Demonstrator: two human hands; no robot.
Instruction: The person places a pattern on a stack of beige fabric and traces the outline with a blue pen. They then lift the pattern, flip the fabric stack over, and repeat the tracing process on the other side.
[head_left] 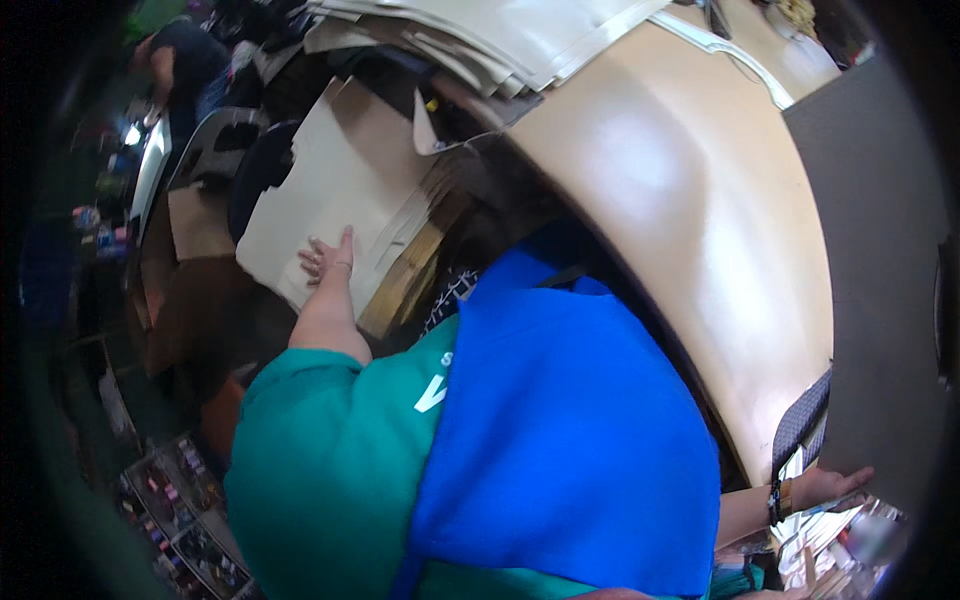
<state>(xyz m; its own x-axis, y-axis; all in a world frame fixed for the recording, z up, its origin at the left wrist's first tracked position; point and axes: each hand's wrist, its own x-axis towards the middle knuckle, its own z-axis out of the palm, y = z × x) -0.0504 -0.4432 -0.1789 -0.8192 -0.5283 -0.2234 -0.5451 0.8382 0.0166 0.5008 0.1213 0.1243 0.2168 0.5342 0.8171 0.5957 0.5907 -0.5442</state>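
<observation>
My left hand (pixel 328 262) lies with fingers spread on top of a stack of large cream sheets (pixel 330 175) with ragged edges, to the left of my body. I cannot tell what the sheets are made of. Far over at the lower right, my right hand (pixel 826 487) reaches out with its fingers stretched, beside a dark grey panel (pixel 880 300). Nothing shows in its grasp. Crumpled white and cream pieces (pixel 820 540) lie just below that hand.
A glossy tan tabletop (pixel 640 160) curves along my right side. Another pile of cream sheets (pixel 540 40) lies at its far end. Brown cardboard boxes (pixel 200 222) stand at the left. Farther back, a person (pixel 190 70) bends forward. Small colourful items fill a rack (pixel 185 510) at the lower left.
</observation>
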